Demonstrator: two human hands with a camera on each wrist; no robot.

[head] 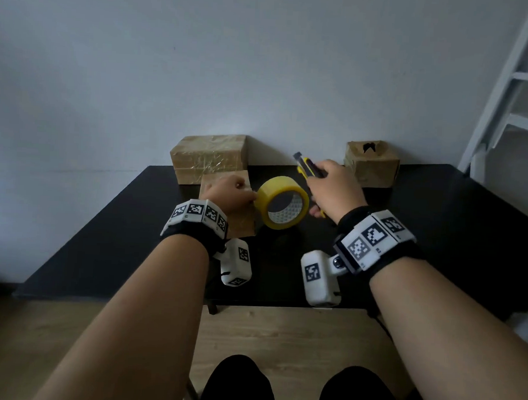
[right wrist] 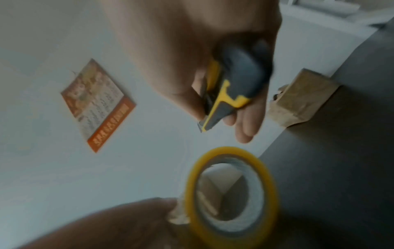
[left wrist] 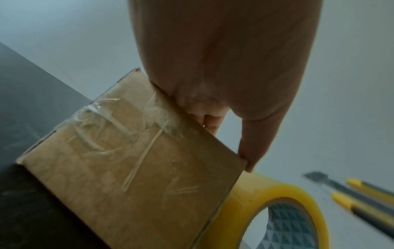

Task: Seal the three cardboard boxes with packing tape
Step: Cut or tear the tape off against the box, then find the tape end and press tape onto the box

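My left hand (head: 231, 195) presses the small box (left wrist: 132, 168) down mid-desk, fingers curled over its top edge where the tape leaves the yellow roll (head: 282, 202) just beside it. My right hand (head: 333, 188) is clamped around the utility knife (head: 308, 168), blade out, raised above the roll, I reckon to cut the strip. Two more boxes wait along the desk's (head: 438, 239) back edge.

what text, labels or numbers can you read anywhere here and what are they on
Nothing reads clearly.
Orange-edged poster on the wall: white lettering in the orange band and small print above it, all too blurred to read.
Wrist bands: black-and-white square marker codes, no words; a tiny mark beside one on the right band is too small to read.
Tape roll: a triangle pattern inside the core, no text.
Cardboard boxes and utility knife: no print visible.
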